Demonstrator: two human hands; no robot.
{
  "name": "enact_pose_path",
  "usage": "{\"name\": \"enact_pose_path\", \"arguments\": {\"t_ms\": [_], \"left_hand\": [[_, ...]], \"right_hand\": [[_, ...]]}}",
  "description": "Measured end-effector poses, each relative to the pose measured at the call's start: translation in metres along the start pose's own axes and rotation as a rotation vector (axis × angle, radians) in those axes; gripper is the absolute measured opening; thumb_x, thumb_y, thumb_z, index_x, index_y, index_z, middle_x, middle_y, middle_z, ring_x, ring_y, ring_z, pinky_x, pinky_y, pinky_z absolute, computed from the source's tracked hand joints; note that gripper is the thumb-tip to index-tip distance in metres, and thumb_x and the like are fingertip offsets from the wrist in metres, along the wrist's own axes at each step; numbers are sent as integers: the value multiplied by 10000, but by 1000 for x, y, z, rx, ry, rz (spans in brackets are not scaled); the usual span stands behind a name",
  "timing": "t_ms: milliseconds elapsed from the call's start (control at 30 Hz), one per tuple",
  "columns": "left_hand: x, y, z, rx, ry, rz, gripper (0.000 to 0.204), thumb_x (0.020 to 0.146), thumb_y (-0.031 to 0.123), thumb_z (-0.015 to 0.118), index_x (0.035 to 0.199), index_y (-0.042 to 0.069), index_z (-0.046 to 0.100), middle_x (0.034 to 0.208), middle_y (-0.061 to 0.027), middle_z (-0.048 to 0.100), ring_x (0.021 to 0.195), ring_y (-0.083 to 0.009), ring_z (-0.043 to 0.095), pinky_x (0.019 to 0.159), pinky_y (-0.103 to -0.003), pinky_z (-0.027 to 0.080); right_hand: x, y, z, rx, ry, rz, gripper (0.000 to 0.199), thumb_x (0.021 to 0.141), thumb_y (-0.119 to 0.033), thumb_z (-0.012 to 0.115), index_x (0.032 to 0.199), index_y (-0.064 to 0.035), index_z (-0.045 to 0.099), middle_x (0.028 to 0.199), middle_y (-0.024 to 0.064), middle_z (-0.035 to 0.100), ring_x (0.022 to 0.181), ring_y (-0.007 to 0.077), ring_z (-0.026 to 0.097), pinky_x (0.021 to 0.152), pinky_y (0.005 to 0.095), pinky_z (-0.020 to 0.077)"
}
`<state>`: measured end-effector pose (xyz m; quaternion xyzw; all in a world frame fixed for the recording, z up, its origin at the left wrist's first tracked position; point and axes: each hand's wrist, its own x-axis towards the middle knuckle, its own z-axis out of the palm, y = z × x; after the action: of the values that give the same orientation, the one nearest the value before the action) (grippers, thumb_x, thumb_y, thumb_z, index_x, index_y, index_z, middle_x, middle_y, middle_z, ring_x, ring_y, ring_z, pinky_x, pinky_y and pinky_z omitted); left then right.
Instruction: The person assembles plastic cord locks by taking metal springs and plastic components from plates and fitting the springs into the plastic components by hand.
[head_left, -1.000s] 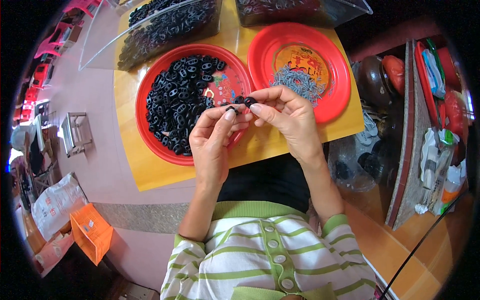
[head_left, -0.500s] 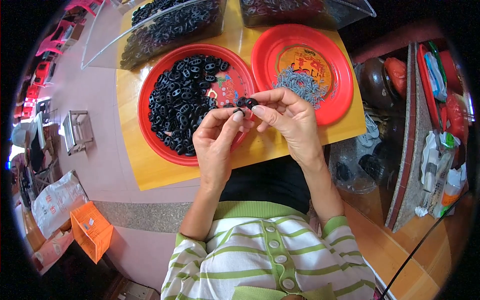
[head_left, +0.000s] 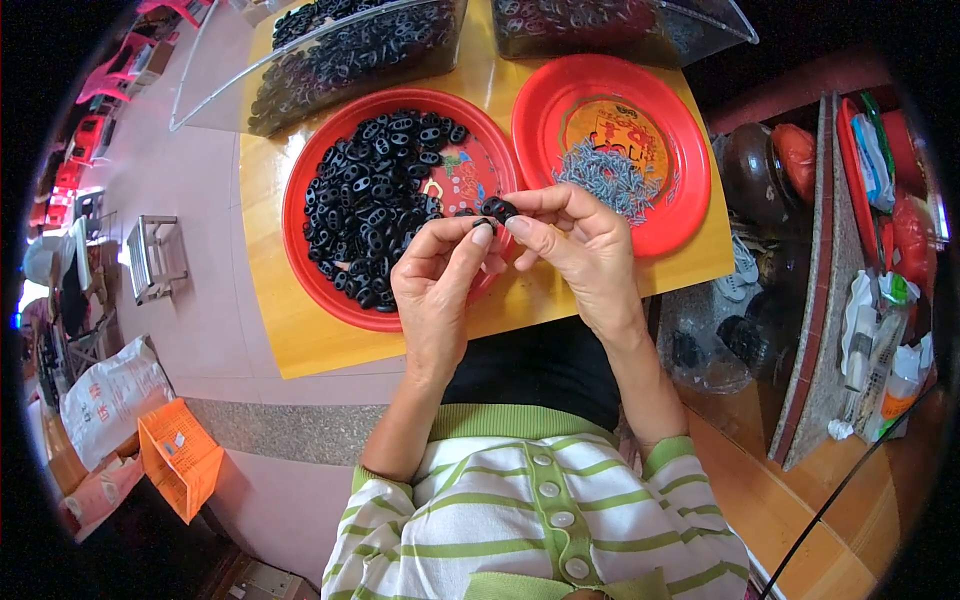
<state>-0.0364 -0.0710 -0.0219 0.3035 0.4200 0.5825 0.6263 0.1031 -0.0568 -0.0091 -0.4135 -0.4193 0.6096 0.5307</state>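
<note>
Over the near edge of two red trays, my hands meet fingertip to fingertip. My right hand [head_left: 590, 260] pinches a small black plastic two-hole piece [head_left: 499, 209] between thumb and forefinger. My left hand [head_left: 435, 290] is closed in a pinch beside it, with a bit of black showing at the thumb tip; what it holds is mostly hidden. Under and left of my hands, a round red tray [head_left: 294, 252] carries a heap of similar black two-hole pieces [head_left: 365, 190]. To the right, another red tray [head_left: 690, 190] holds a pile of small grey screw-like pins [head_left: 605, 180].
Two clear bins [head_left: 360, 75] of black pieces stand at the back of the yellow table [head_left: 265, 310]. A metal stool [head_left: 152, 260] and an orange box [head_left: 180, 455] are on the left. Jars [head_left: 750, 165] and a cluttered ledge [head_left: 825, 300] lie to the right.
The trays and table have shifted slightly to the right in the picture. My hands keep nearly the same pinch, and the black piece has turned a little between the fingertips.
</note>
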Motion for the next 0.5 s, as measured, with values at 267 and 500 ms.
{"name": "enact_pose_path", "arguments": {"t_ms": [267, 500], "left_hand": [[1, -4, -4, -3, -40, -18, 115, 860, 53, 588, 942, -25, 609, 800, -61, 636, 658, -88, 589, 630, -189, 473], [5, 1, -2, -72, -28, -63, 152, 870, 62, 579, 982, -35, 610, 799, -70, 641, 676, -98, 605, 631, -196, 490]], "right_hand": [[-3, 5, 2, -47, 27, -19, 172, 845, -63, 610, 1003, 5, 593, 881, 47, 635, 738, 69, 602, 612, 185, 507], [2, -1, 4, -38, 6, -3, 162, 849, -54, 606, 999, 5, 593, 840, 41, 639, 728, 59, 597, 619, 180, 490]]}}
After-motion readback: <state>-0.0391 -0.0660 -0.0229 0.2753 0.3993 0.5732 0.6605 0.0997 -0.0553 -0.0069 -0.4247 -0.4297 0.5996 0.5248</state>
